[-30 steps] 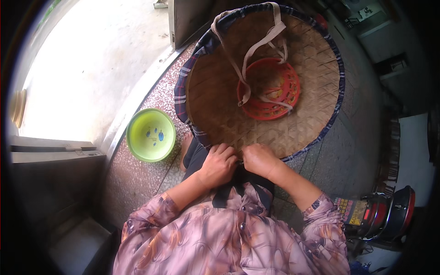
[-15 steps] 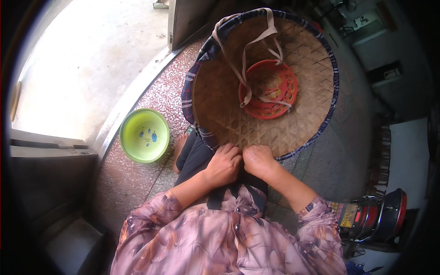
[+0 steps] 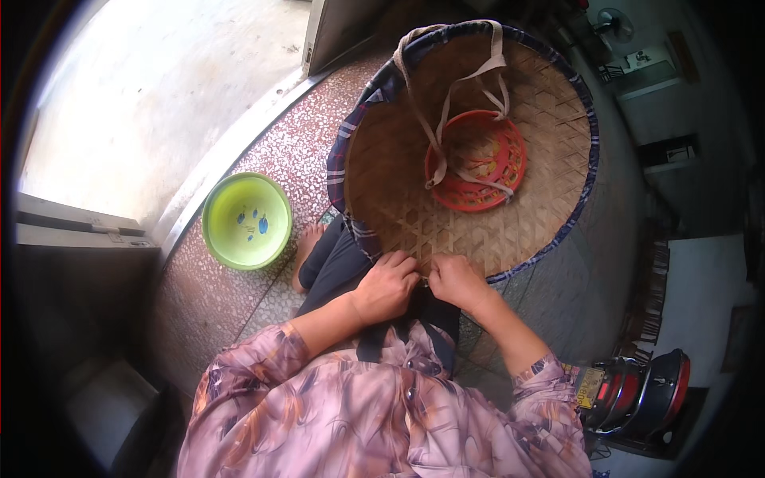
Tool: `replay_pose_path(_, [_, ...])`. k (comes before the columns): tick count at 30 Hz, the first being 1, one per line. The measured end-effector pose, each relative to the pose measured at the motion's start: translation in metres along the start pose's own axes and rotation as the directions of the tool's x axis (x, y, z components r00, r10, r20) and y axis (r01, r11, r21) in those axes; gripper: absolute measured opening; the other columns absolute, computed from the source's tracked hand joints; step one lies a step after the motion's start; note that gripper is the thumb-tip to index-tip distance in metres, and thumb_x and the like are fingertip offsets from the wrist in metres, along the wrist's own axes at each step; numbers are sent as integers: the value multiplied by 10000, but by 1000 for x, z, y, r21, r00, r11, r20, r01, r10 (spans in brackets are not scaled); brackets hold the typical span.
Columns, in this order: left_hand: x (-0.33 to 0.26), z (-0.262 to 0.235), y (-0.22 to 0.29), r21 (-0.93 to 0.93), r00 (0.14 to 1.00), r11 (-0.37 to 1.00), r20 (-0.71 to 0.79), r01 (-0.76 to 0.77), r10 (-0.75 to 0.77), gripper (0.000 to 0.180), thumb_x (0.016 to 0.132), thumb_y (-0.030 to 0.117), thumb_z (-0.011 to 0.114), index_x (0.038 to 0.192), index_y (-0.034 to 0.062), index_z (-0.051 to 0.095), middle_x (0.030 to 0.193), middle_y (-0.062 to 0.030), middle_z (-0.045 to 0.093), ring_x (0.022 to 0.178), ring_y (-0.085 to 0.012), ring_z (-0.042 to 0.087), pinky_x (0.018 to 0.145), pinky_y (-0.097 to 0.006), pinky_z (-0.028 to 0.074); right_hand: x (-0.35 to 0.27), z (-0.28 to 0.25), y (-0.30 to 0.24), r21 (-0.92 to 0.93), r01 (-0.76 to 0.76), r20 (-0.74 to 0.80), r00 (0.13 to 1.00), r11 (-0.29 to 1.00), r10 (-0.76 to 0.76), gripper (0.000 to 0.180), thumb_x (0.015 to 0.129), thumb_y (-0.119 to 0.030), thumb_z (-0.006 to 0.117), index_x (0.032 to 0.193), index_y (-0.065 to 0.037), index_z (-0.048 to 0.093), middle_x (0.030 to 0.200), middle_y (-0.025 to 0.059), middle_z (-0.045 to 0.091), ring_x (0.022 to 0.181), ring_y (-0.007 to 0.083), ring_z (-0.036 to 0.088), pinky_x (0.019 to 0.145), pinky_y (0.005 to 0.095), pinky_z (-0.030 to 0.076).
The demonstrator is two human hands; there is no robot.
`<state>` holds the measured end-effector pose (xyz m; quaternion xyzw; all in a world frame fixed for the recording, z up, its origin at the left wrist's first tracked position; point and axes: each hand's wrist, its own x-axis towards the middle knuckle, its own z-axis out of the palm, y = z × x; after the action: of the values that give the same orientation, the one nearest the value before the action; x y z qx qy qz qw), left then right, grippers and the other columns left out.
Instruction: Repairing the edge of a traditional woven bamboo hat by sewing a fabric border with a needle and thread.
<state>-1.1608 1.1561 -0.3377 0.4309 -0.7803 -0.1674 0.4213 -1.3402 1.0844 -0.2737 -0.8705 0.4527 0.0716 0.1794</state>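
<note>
A large woven bamboo hat (image 3: 550, 175) lies with its hollow inside facing up over my knees. Dark blue plaid cloth binds its rim, cream straps (image 3: 406, 84) hang across it, and a red plastic ring basket (image 3: 517, 151) sits in its middle. At the near rim, my left hand (image 3: 387, 285) is closed, its fingers curled on the edge. Beside it my right hand (image 3: 456, 280) is closed in a pinch at the same rim, a small gap from the left. A tiny pale spot shows between the fingertips; what the right fingers pinch is too small to make out.
On the speckled tile floor to the left stands a green basin (image 3: 247, 221) with blue marks inside, near my bare foot (image 3: 307, 248). Beyond it runs a doorway sill (image 3: 231, 151) with a door. A motorbike's rear (image 3: 629, 394) is at the lower right.
My right hand has turned and drawn slightly away from the left, opening a small gap between them. My left hand stays on the rim. The whole view has shifted a little.
</note>
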Motion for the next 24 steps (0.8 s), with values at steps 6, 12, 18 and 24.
replay_pose_path(6, [-2, 0, 0, 1, 999, 1000, 30, 12, -12, 163, 697, 114, 632, 827, 18, 649, 951, -130, 578, 991, -318, 570, 887, -417, 489, -5, -11, 14, 111, -45, 58, 998, 993, 39, 162, 883, -186, 608, 862, -41, 676, 818, 239, 695, 809, 448, 690, 726, 541, 552])
replay_pose_path(12, [-1, -1, 1, 22, 997, 999, 74, 35, -37, 254, 667, 89, 678, 916, 47, 664, 1012, -106, 594, 1016, -318, 576, 897, -423, 485, -14, -15, 1, 30, -29, 52, 998, 999, 27, 140, 851, -176, 632, 834, -46, 680, 770, 214, 702, 779, 414, 709, 710, 520, 563])
replay_pose_path(18, [0, -2, 1, 9, 997, 999, 71, 37, -38, 248, 667, 85, 675, 912, 50, 665, 1009, -100, 600, 1004, -311, 579, 883, -417, 487, -27, -2, -9, -221, 0, 13, 1000, 975, 3, 123, 779, -152, 679, 809, -33, 674, 721, 199, 702, 696, 364, 727, 656, 462, 586])
replay_pose_path(24, [-2, 0, -1, 26, 995, 999, 91, 46, -48, 241, 673, 86, 671, 912, 53, 667, 1021, -91, 611, 1004, -304, 581, 881, -414, 490, -32, 3, -19, -236, 0, -47, 999, 972, -11, 122, 764, -143, 684, 814, -33, 666, 734, 182, 703, 671, 345, 725, 624, 432, 589])
